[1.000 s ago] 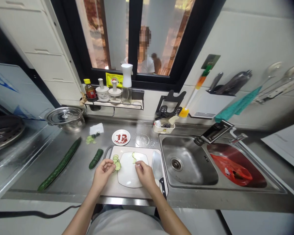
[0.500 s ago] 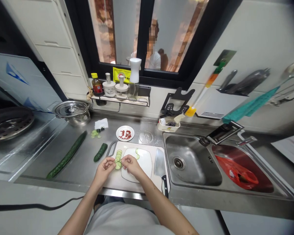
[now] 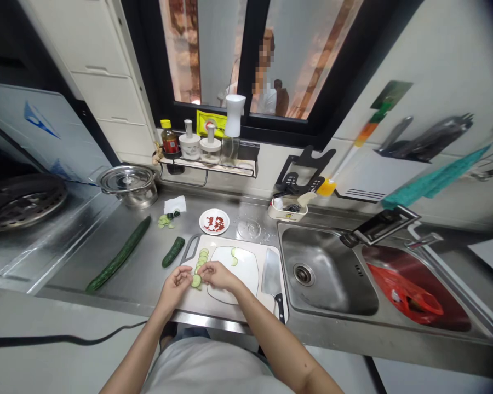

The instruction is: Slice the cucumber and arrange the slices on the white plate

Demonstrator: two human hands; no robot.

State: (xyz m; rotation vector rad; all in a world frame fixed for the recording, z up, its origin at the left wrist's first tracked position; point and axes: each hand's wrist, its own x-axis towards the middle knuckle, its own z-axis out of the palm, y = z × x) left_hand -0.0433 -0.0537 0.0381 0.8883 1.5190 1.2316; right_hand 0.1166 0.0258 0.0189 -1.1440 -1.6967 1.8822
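Observation:
My left hand (image 3: 176, 285) and my right hand (image 3: 219, 275) meet over the left part of the cutting board (image 3: 189, 303). Fingertips of both hands pinch at thin cucumber slices (image 3: 196, 281); exactly which slice each one grips is partly hidden. Above them a row of overlapping cucumber slices (image 3: 204, 255) runs up the board. A white square plate (image 3: 234, 284) lies on the board under my right hand, with a few slices (image 3: 234, 257) curving along its upper middle. Flat along the board's right side rests a cleaver (image 3: 271, 273) with a black handle.
Left of the board lie a short cucumber piece (image 3: 173, 252) and a long cucumber (image 3: 121, 254). A small plate of chopped red pepper (image 3: 214, 212) sits behind. Cucumber scraps (image 3: 164, 221) are near a lidded pot (image 3: 137, 191). At right is the sink (image 3: 332, 295) with a red bag (image 3: 411, 298).
My right hand has shifted slightly toward my left, over the slices between them. The whole view has moved a little, so the counter's things appear farther right.

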